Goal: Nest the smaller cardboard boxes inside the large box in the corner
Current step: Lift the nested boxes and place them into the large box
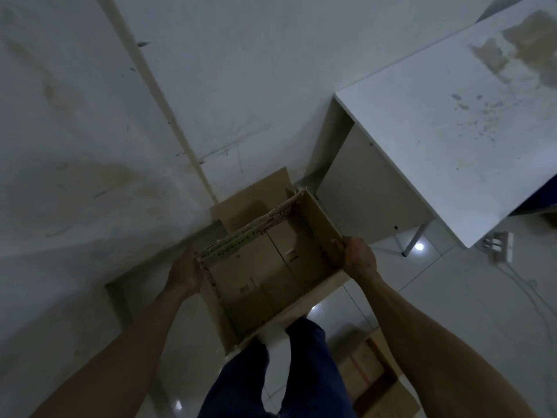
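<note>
The person stands in the room's corner, looking down at an open cardboard box (265,276) held at the centre of the frame. The left hand (185,273) grips its left wall and the right hand (357,257) clasps its right wall, fingers curled over the rim. Both hands grasp this 1 box.

Behind and under it, toward the upper centre, brown flaps (256,197) show against the wall, and a pale edge runs along the held box's lower right side. These look like parts of the large box in the corner, though I cannot tell how deep the held box sits in it.

My reading is that this nesting step is underway, not finished: the hands have not let go. At the lower right of the frame, beside the person's leg, another cardboard box (370,369) lies on the tiled floor, so at least 1 more appears left to place. A white desk (452,140) fills the upper right.
</note>
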